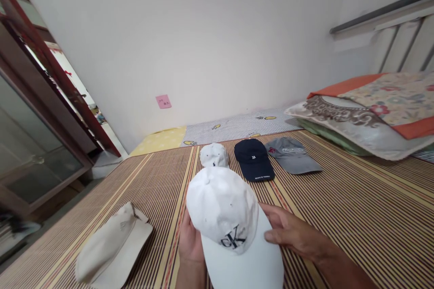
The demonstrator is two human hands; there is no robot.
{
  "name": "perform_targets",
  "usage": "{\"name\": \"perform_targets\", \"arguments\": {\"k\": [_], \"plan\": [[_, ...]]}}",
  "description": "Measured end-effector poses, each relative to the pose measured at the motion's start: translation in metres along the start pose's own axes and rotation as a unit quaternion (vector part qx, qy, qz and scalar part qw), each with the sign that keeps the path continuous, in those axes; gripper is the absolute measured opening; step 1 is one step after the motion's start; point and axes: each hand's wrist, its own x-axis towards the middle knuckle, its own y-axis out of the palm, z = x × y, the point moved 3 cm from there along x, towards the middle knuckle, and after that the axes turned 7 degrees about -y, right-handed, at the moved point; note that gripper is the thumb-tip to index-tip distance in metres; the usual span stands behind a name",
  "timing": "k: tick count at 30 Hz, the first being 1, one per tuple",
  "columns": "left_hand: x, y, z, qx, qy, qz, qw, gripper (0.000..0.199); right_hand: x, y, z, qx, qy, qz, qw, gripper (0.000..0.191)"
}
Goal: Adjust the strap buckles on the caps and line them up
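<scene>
A white baseball cap with black CK lettering is held up between my two hands, its brim toward me. My left hand supports it from the left, with the fingers mostly hidden behind the crown. My right hand pinches the right edge of the brim, thumb on top. Behind it on the striped mat lie a smaller white cap, a navy cap and a grey cap. A folded beige cap rests on the mat at the lower left.
The striped bamboo mat covers the bed. Pillows and a floral, orange-edged cloth are piled at the right. A pink note is stuck on the white wall. A door stands at the left.
</scene>
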Motion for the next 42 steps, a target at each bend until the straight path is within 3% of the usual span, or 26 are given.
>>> {"name": "perform_targets", "arguments": {"k": [6,11,14,20,23,29,36,42], "plan": [[0.009,0.008,0.016,0.001,-0.031,-0.028,0.999,0.058,-0.002,-0.022,-0.011,0.013,-0.022,-0.059,0.998,0.058],[0.009,0.021,0.023,-0.021,0.006,-0.05,0.999,0.059,-0.001,-0.037,-0.014,0.051,-0.038,-0.118,0.991,0.054],[0.008,0.023,0.027,-0.038,-0.004,-0.07,0.997,0.051,-0.001,-0.042,-0.013,0.069,-0.046,-0.14,0.987,0.051],[0.013,0.037,0.037,-0.039,-0.074,0.015,0.996,0.055,0.001,-0.046,-0.02,0.084,-0.043,-0.142,0.985,0.052],[0.014,0.044,0.042,-0.035,-0.106,0.02,0.994,0.067,0.002,-0.045,-0.027,0.095,-0.036,-0.138,0.985,0.051],[0.011,0.039,0.043,-0.013,-0.111,-0.076,0.991,0.069,0.002,-0.041,-0.034,0.084,-0.027,-0.145,0.986,0.054],[0.011,0.03,0.043,-0.008,-0.089,-0.123,0.988,0.071,0.005,-0.039,-0.031,0.094,-0.044,-0.131,0.986,0.049],[0.011,0.016,0.046,-0.019,-0.069,-0.151,0.986,0.066,0.002,-0.045,-0.024,0.066,-0.052,-0.164,0.983,0.056]]}}
